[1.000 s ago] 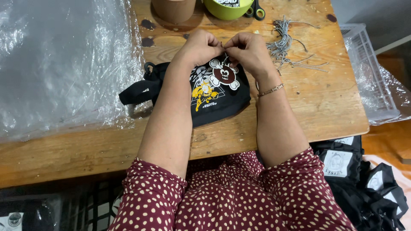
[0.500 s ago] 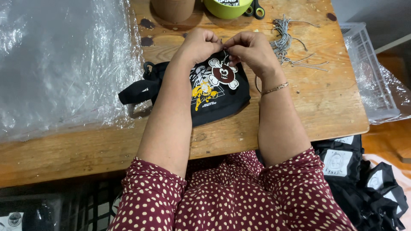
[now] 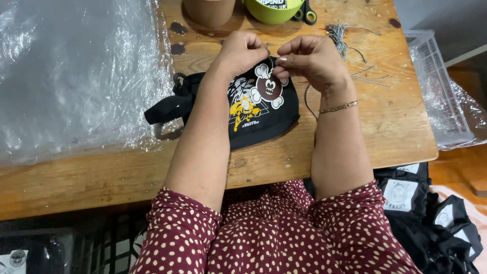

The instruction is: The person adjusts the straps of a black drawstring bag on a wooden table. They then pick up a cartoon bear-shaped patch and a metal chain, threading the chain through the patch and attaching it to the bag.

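Black pouch (image 3: 256, 109) with a cartoon print is lying flat on the wooden desk (image 3: 355, 132), both hands working at its far edge.

Nearest the person, at about 6 o'clock, the pouch's rounded lower edge is pointing back toward the body, and its long axis is running roughly from 9 to 3 o'clock, with a black strap (image 3: 165, 109) trailing off toward 9. Both forearms are crossing over it. At its 12 o'clock edge, the left hand (image 3: 243, 50) is curling closed, fingertips pinching the top of the fabric; the right hand (image 3: 309, 61), just beside it toward 1 o'clock, is pinching something small I cannot make out. Farther off, loose cords (image 3: 345, 40) are lying at 2 o'clock, a green bowl (image 3: 274, 10) at 12, crinkled plastic sheeting (image 3: 76, 76) at 10.
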